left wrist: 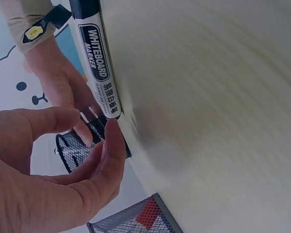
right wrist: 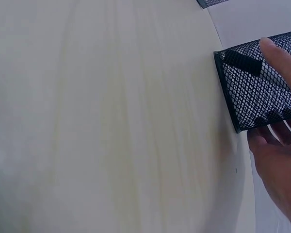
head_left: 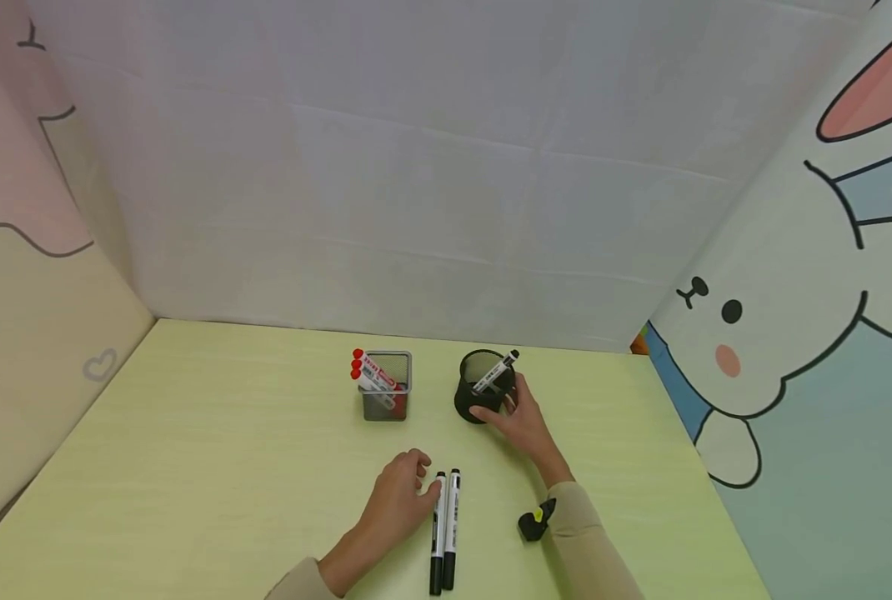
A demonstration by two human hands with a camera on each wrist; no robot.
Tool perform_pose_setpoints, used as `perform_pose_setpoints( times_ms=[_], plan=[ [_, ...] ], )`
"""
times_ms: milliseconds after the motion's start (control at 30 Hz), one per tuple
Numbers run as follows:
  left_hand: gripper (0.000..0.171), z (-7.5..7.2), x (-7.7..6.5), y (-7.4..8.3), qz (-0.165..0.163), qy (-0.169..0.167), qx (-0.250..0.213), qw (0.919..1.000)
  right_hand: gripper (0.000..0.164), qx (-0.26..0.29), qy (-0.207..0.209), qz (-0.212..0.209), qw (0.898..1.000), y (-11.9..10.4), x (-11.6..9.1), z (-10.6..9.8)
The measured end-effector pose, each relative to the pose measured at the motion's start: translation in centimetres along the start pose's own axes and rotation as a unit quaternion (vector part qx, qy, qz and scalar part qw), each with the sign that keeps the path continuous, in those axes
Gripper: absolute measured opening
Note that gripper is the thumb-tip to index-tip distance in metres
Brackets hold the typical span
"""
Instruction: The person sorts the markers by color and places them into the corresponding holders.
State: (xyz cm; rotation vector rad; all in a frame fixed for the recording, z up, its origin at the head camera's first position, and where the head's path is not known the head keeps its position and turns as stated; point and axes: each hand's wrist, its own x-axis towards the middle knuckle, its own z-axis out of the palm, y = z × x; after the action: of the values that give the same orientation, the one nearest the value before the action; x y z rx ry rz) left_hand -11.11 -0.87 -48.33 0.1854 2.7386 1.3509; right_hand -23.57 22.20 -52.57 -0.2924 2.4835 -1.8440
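R hand [head_left: 523,423] grips the black round mesh pen cup [head_left: 467,402], thumb on its near side, fingers round its R side. L hand [head_left: 401,492] is half spread, fingers loosely bent, nothing in its grasp; thumb tip is at the far end of the L whiteboard marker [head_left: 438,533], but can't tell if it's touching. The R whiteboard marker [head_left: 452,525] lies just beside that one, both flat on the surface [head_left: 228,467], long black ends near. Another black-and-white marker [head_left: 494,372] leans in the cup, far R of L hand. Far L, apart from the cup, a rectangular mesh holder [head_left: 374,408] has red-ended markers [head_left: 374,375] in it. Step in hand looks like cup steadied w/ R, L going for a marker; next move prob. calls for a thumb-and-finger pinch on the L one, w/o rolling its neighbor.
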Motion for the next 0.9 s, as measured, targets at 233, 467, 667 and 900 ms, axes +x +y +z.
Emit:
perform_pose_setpoints(
  times_ms=[233, 467, 667, 900],
  plan=[
    [0.027, 0.2, -1.0, 0.0, -0.005, 0.015, -0.019, 0.9997, 0.086, -0.005, 0.0, 0.0, 1.0, 0.0, 0.0, -0.2],
    [0.032, 0.3, -1.6, 0.3, -0.033, -0.003, -0.031, 0.999, 0.085, 0.007, -0.009, 0.002, 1.0, -1.0, -0.3, -0.2],
    [0.037, 0.7, -1.8, 0.5, -0.051, -0.017, -0.035, 0.9979, 0.084, 0.002, -0.001, -0.005, 1.0, 0.0, 0.0, 0.0],
    [0.041, 1.3, -2.1, 0.2, -0.022, -0.003, -0.038, 0.999, 0.084, 0.003, -0.001, 0.0, 1.0, -0.2, -0.1, -0.1]
  ],
)
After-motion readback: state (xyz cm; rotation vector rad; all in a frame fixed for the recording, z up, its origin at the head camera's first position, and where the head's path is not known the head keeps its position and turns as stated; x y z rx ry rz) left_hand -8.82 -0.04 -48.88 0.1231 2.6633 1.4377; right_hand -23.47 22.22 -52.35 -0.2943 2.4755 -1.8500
